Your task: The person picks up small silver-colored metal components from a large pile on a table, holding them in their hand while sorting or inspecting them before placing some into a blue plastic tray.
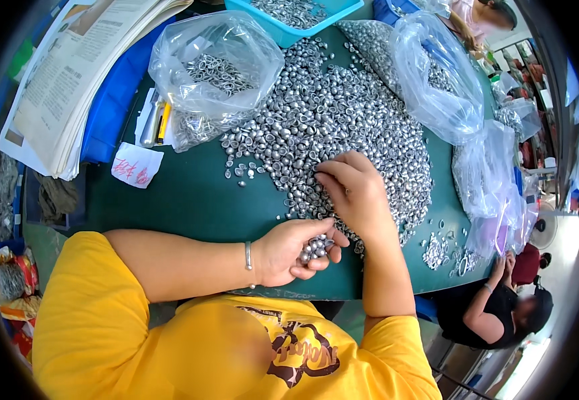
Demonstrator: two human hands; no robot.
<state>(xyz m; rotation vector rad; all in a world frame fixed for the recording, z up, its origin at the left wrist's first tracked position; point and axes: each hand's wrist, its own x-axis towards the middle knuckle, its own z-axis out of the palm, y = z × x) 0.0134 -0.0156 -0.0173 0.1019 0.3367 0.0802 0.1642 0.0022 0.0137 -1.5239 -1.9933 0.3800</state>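
Note:
A wide heap of small, rounded silver-grey metal pieces (pixel 363 120) covers the middle of the green table. Some of them look like hollow domes with open rims. My left hand (pixel 281 249), palm up near the table's front edge, is curled around a handful of metal pieces (pixel 315 248). Over the near part of the heap is my right hand (pixel 361 195), its thumb and forefinger bent toward each other as in a pinch. Whatever lies between those fingertips is too small or hidden to make out.
Clear plastic bags of metal parts (pixel 216 70) (pixel 443 77) flank the heap. At the back is a turquoise tray (pixel 296 33). Stacked papers (pixel 69 87), a yellow cutter (pixel 164 123) and a note (pixel 137 165) lie left. Co-workers (pixel 496 313) sit at right.

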